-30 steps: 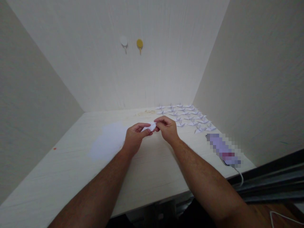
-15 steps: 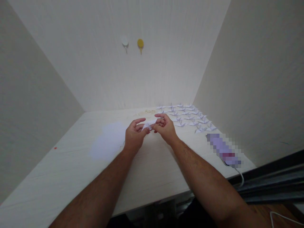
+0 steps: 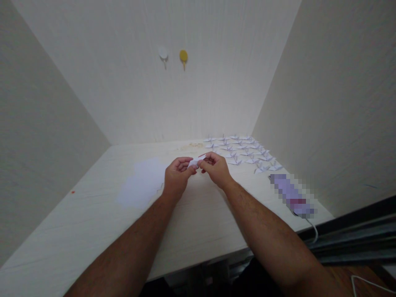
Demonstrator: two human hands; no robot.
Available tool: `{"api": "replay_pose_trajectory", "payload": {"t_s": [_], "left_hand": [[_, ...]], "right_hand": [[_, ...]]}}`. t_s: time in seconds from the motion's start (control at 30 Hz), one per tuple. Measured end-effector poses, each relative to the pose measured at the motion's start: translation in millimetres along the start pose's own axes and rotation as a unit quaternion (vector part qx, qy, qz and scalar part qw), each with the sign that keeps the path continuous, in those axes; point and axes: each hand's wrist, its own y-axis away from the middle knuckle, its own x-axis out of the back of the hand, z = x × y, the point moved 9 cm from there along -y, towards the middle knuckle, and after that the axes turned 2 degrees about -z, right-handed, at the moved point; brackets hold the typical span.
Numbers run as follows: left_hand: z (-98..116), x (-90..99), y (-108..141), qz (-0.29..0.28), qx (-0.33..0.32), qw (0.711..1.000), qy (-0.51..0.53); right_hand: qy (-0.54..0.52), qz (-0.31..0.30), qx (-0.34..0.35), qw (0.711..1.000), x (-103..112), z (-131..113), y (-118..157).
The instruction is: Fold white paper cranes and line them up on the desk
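Observation:
A small folded white paper (image 3: pixel 193 162) is held up over the middle of the table between my two hands. My left hand (image 3: pixel 177 175) pinches its left side, thumb in front and fingers curled behind. On its right side my right hand (image 3: pixel 216 169) grips it between thumb and fingers. Part of the paper is hidden by my fingertips. Left of my left hand lies a spread of white paper sheets (image 3: pixel 142 181). Several folded white paper cranes (image 3: pixel 246 150) stand in rows beyond my right hand.
A blurred-out phone (image 3: pixel 291 196) with a white cable (image 3: pixel 314 231) lies at the table's right edge. Walls enclose the table (image 3: pixel 198 231) at the back and both sides. A white hook (image 3: pixel 163 53) and a yellow hook (image 3: pixel 183 55) are on the back wall.
The fingers of both hands have curled in closer around the folded paper. The raised index fingers have come down towards it, and the paper has tilted slightly.

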Motion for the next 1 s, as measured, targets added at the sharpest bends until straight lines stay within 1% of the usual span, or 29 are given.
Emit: {"api": "replay_pose_trajectory", "payload": {"t_s": [0.2,0.3,0.5,0.73,1.0], "left_hand": [[-9,-0.9,0,-0.022,0.038,0.999,0.006],[-12,-1.3,0,-0.022,0.05,0.998,0.029],[-19,-4.4,0,-0.04,0.072,0.994,0.075],[-19,-6.6,1,-0.06,0.07,0.995,0.033],[-13,-4.0,1,-0.04,0.049,0.998,-0.014]], "right_hand": [[-0.018,-0.002,0.002,1.0,1,1,0],[-0.024,-0.001,-0.002,1.0,1,1,1],[-0.041,-0.008,-0.009,0.999,0,-1,2],[-0.033,-0.008,-0.015,0.999,-2,-1,2],[-0.006,-0.018,-0.013,1.0,-4,-2,3]]}}
